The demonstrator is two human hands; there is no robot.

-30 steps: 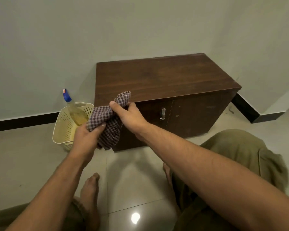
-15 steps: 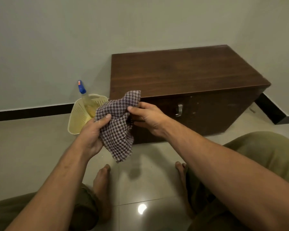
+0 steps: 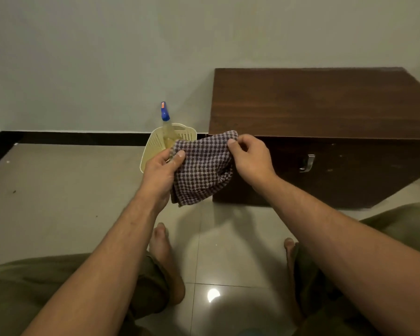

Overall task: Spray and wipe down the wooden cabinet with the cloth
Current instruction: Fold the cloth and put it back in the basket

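The cloth [image 3: 201,166], bunched earlier, now hangs spread between left hand [image 3: 161,169] and right hand [image 3: 251,157], each grip pinching an upper edge, before the cabinet's [image 3: 325,103] left corner. The spray bottle [image 3: 166,124] waits in the basket [image 3: 153,146]; spraying seems next.

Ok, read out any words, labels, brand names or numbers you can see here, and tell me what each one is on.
No readable text anywhere in this view.
spray bottle: a small red patch on the blue nozzle, too small and blurred to read.
wooden cabinet, cloth, basket: no label or print shows.
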